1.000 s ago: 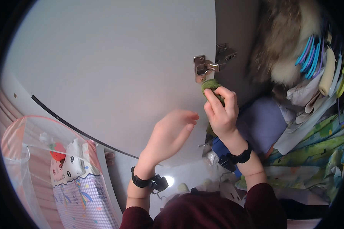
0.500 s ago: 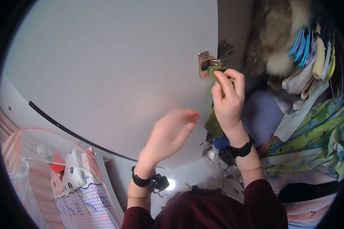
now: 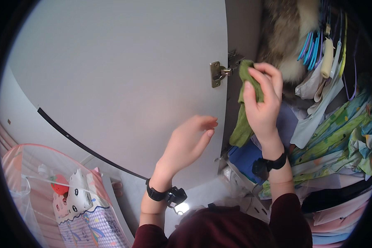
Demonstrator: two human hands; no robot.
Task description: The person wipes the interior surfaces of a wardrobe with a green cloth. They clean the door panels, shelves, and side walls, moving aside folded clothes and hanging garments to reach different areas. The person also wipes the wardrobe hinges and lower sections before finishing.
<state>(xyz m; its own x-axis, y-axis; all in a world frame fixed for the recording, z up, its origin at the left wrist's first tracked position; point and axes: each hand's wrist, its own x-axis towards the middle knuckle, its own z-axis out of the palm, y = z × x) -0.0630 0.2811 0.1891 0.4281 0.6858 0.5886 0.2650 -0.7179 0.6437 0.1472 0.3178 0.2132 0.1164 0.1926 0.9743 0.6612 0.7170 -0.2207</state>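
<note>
A crumpled green cloth point(image 3: 244, 120) hangs from my right hand point(image 3: 265, 97), pinched between thumb and fingers just right of the door's edge. To its left is a metal hinge point(image 3: 215, 74) on the pale grey cabinet door point(image 3: 124, 74); the cloth is apart from it. My left hand point(image 3: 186, 144) is held in front of the lower part of the door with nothing in it. Its fingers are bent and its thumb stands apart from them. Whether the left fingertips touch the door I cannot tell.
Inside the wardrobe at right hang a furry garment point(image 3: 287, 37), blue and purple hangers point(image 3: 312, 49) and a green patterned fabric point(image 3: 330, 128). Folded clothes point(image 3: 339, 219) lie below. A netted bed point(image 3: 22, 182) with a pillow point(image 3: 76, 194) stands at lower left.
My right hand has moved right with the green cloth, away from the hinge, which now shows uncovered. My left hand stays near the door. The view has shifted slightly.
</note>
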